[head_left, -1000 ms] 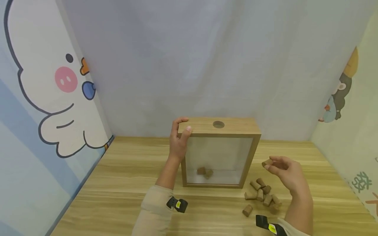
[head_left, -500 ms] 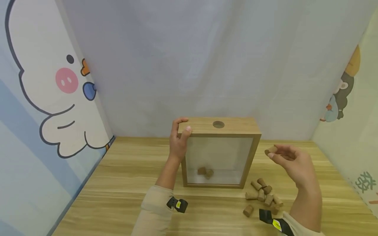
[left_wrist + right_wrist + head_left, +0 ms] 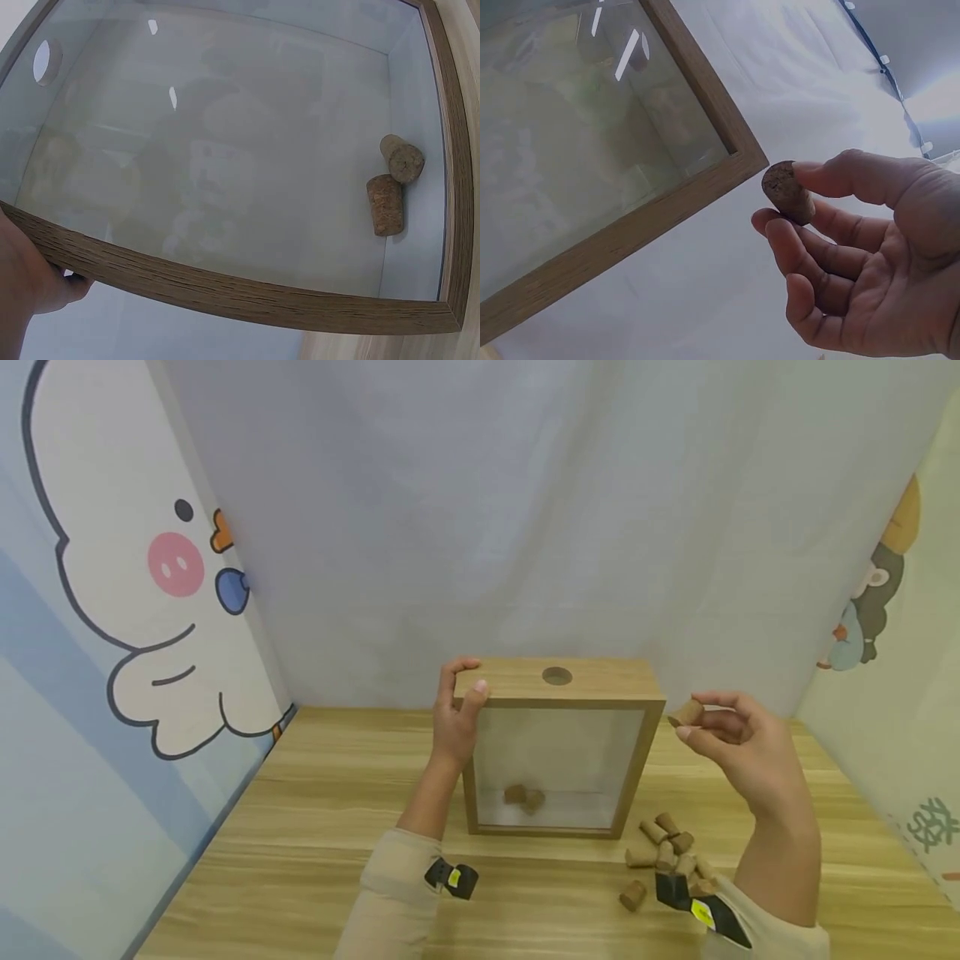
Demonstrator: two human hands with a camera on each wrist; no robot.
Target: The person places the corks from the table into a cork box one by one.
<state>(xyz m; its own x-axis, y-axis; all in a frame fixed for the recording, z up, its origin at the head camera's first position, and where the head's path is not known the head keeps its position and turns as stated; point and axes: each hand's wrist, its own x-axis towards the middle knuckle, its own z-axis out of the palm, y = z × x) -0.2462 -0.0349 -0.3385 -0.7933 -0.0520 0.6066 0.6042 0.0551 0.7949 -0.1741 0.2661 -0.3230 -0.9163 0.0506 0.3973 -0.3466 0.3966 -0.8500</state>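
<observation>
A wooden box frame (image 3: pixel 567 691) with a clear front and a round hole (image 3: pixel 557 676) in its top stands upright on the table. My left hand (image 3: pixel 456 718) grips its upper left corner, thumb on the front edge of the top and fingers behind. Inside, at the bottom, lie two corks (image 3: pixel 386 205), plainly seen through the pane in the left wrist view. Just right of the frame's upper right corner, my right hand (image 3: pixel 750 752) pinches another cork (image 3: pixel 789 193) between thumb and fingers, raised above the table.
Several loose corks (image 3: pixel 665 857) lie in a pile on the wooden table (image 3: pixel 315 860) right of the frame, partly hidden by the right wrist strap. One cork (image 3: pixel 633 895) sits apart, nearer the front. A pale curtain (image 3: pixel 480 527) hangs behind, with printed panels at both sides.
My right hand has lifted the cork from low beside the frame up to about the height of its top. The left hand keeps its grip on the corner.
</observation>
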